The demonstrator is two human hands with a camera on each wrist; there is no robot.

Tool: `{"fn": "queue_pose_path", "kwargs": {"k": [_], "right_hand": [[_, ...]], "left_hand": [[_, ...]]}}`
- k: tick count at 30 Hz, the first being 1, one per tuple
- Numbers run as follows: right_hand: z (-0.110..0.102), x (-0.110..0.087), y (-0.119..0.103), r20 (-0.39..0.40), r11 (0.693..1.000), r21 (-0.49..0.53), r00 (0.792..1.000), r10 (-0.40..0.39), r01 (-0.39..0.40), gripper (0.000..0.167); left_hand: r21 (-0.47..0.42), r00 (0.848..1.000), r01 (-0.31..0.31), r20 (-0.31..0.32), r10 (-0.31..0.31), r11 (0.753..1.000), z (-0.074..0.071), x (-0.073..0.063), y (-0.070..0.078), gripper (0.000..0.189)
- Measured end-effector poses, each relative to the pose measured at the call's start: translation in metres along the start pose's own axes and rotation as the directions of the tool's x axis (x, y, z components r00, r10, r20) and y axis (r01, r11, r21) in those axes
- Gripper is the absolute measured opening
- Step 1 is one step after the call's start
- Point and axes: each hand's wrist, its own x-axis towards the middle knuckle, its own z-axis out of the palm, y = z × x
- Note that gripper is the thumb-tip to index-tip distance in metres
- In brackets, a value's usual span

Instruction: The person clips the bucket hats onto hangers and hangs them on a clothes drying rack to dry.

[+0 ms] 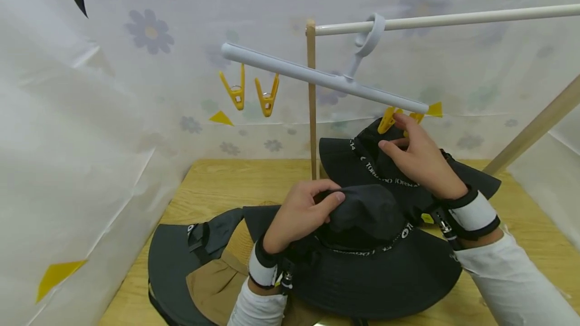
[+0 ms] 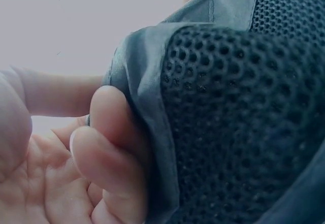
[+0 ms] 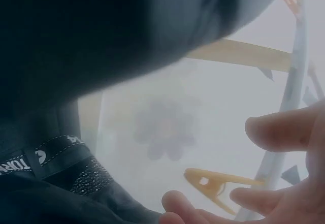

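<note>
On my feed, a pale flower-printed sheet [image 1: 149,89] backs everything, hung with small grey and yellow triangles. Below it I have a wood-grain table [image 1: 254,172], and a rack stands at the back: a white rod [image 1: 462,19] running right from a slim wooden post [image 1: 312,130].

The nearer wide-brimmed black hat [image 1: 371,270] is at the front centre, crown upward, white lettering around its band. It overlaps a pile of grey and tan hats [image 1: 213,286] on its left. Just behind it, the rear black hat [image 1: 378,165] sits beneath the lower, right end of the pale blue hanger [image 1: 326,79], which tilts from its hook over the rod.

My left hand [image 1: 301,213] pinches the nearer hat's crown between thumb and fingers; its wrist view shows mesh beside the pinched cloth. My right hand [image 1: 421,157] is spread, thumb away from the fingers, beside the right-hand yellow clips [image 1: 387,120] — I can't tell whether a fingertip touches one, nor whether they bite the rear hat. The left-hand yellow clips [image 1: 236,94] dangle from the hanger's raised end — nothing between their tips.
</note>
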Motion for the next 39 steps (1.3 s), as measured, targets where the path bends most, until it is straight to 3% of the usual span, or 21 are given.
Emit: {"fn": "queue_pose_path", "kwargs": {"k": [9,12,15,20,25,31,35,39], "right_hand": [[0.005,0.011,0.002,0.005,0.999,-0.034,0.999,-0.032,0.032,0.068],[0.007,0.013,0.002,-0.047,0.999,-0.030,0.999,-0.013,0.011,0.069],[0.009,0.015,0.004,-0.147,1.000,-0.018,0.989,0.001,-0.004,0.067],[0.012,0.015,0.010,-0.331,1.000,0.022,0.944,-0.008,0.017,0.052],[0.016,0.016,0.015,-0.421,0.993,0.100,0.907,-0.013,0.061,0.045],[0.021,0.020,0.016,-0.543,0.956,0.268,0.838,0.046,0.122,0.035],[0.021,0.022,0.016,-0.585,0.923,0.358,0.804,0.103,0.142,0.024],[0.021,0.024,0.016,-0.575,0.899,0.428,0.795,0.192,0.093,0.016]], "left_hand": [[-0.006,1.000,-0.012,0.008,0.012,1.000,-0.001,0.000,-0.002,0.015],[-0.001,1.000,-0.007,0.005,0.007,1.000,-0.001,0.000,-0.001,0.015],[0.003,1.000,-0.005,0.004,0.005,1.000,-0.001,-0.001,-0.001,0.015],[0.003,1.000,-0.010,0.009,0.010,1.000,-0.001,0.000,-0.001,0.015],[0.001,1.000,-0.002,0.011,0.002,1.000,-0.001,0.000,-0.001,0.014],[-0.008,1.000,-0.004,0.018,0.004,1.000,-0.002,0.000,-0.001,0.014],[-0.007,1.000,0.001,0.020,0.000,1.000,-0.002,0.000,-0.001,0.014],[-0.004,1.000,0.013,0.021,-0.013,1.000,-0.002,0.000,-0.002,0.015]]}}
